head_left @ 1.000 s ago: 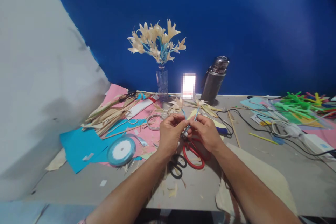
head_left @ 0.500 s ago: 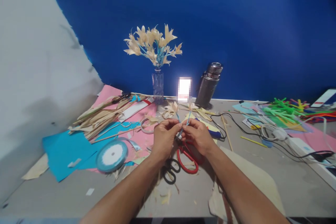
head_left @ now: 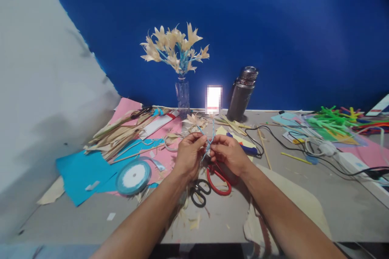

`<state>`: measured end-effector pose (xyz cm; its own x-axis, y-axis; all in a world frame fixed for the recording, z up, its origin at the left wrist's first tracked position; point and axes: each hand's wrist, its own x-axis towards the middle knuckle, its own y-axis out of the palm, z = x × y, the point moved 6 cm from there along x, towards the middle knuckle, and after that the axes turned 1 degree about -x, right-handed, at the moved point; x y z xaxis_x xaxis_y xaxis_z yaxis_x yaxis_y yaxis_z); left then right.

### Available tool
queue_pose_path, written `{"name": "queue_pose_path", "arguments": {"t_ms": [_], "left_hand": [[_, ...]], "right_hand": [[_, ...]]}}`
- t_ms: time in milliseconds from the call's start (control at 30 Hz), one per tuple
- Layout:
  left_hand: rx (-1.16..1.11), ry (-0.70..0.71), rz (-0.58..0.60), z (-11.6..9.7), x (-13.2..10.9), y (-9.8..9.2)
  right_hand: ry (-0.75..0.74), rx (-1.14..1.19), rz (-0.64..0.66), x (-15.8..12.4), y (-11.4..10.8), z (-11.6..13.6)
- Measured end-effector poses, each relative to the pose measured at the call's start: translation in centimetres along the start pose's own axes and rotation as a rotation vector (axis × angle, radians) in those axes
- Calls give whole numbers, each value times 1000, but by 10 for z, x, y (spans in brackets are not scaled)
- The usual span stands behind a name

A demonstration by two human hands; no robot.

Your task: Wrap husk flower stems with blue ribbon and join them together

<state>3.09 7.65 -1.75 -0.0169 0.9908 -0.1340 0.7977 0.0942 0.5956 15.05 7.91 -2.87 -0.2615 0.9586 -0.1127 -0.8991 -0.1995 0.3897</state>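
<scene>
Between my hands is a small handmade flower sprig (head_left: 209, 141), its blue-wrapped stems forking upward to pale husk-like petals. My left hand (head_left: 191, 153) pinches it from the left, thumb and fingers closed. On the other side my right hand (head_left: 228, 151) also closes its fingertips on the stems. Below the hands lie red-handled scissors (head_left: 219, 186) and black-handled scissors (head_left: 200, 193), their blades partly hidden. Behind stands a clear bottle (head_left: 182, 95) holding a bunch of similar cream flowers (head_left: 176, 46).
A dark thermos (head_left: 242, 95) stands at the back. To the left are a blue ribbon spool (head_left: 133, 176), blue paper (head_left: 82, 178) and dried husks (head_left: 114, 137). Black cable (head_left: 279, 145), a white power strip (head_left: 361, 170) and green pipe cleaners (head_left: 331, 119) occupy the right. Scraps litter the table.
The two stems now cross at my fingertips, and the left flower leans further left. My hands have shifted slightly apart at the fingertips. The whole view has moved a little.
</scene>
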Motion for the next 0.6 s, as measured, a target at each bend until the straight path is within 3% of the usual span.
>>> {"name": "queue_pose_path", "arguments": {"t_ms": [200,367,600], "left_hand": [[9,-23,6,1,1,-2],[27,15,-12,-2,1,0],[3,-7,27,-1,-2,4]], "right_hand": [[-3,-64,0,-2,5,0],[-55,-59,-118,0,-6,6],[-125,-78,-119,1,-11,17]]}}
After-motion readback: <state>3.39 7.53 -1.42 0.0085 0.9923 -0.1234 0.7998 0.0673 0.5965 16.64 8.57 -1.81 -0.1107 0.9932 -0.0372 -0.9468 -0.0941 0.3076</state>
